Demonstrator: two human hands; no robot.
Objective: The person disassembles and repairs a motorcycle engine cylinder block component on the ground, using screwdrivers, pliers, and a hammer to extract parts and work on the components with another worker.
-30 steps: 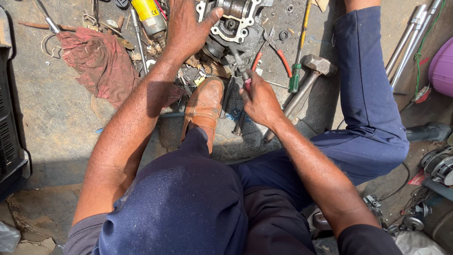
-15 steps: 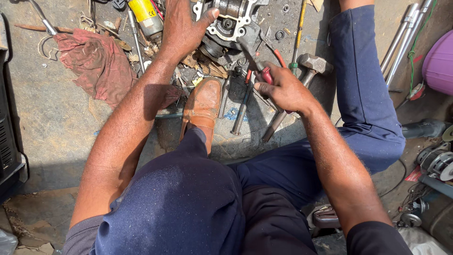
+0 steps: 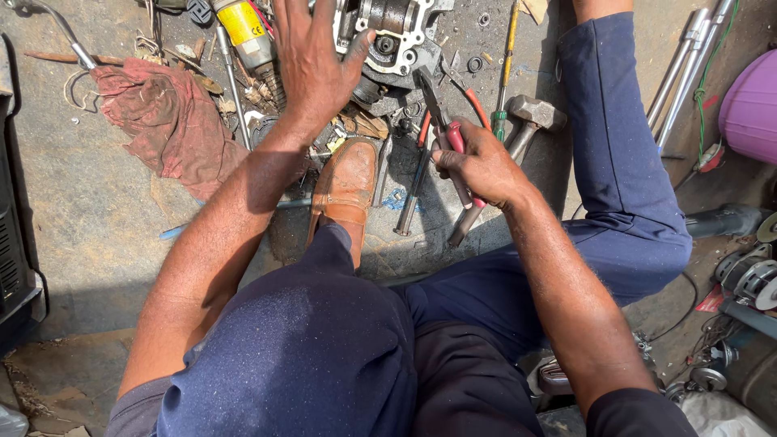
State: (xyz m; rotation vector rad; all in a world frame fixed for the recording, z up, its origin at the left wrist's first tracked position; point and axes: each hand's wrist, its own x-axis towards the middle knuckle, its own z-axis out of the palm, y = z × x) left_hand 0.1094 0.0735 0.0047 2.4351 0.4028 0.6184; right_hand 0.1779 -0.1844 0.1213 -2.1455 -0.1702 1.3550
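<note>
Setting: a stained concrete workshop floor (image 3: pixel 89 243) in hard sunlight, littered with tools and scraps; a person sits on it in dark blue trousers, one brown leather shoe (image 3: pixel 346 182) planted at the middle of the view.

Left hand: the left hand (image 3: pixel 312 57), at 12 o'clock, lies flat with fingers spread and released, its thumb touching the grey metal engine casing (image 3: pixel 396 36) just to its right.

Right hand: the right hand (image 3: pixel 477 166), just right of centre, is clenched around red-handled pliers (image 3: pixel 443 121) whose dark nose points up toward the casing, near it but not touching.

Labelled item: a cylindrical power tool with a yellow label panel (image 3: pixel 241 24) lies at 11 o'clock, just left of the left hand; the print is too small to make out.

At 10 o'clock: a crumpled reddish rag (image 3: pixel 166 121) lies well apart from both hands.

At 1 o'clock: a steel hammer (image 3: pixel 530 117) and a green-handled screwdriver (image 3: pixel 506 69) lie just beside the right hand.

At 2 o'clock: chrome tubes (image 3: pixel 688 61) lean beside a purple plastic tub (image 3: pixel 753 105) at the frame's edge.

Far left: a black case (image 3: pixel 14 243) borders the floor at 9 o'clock.
</note>
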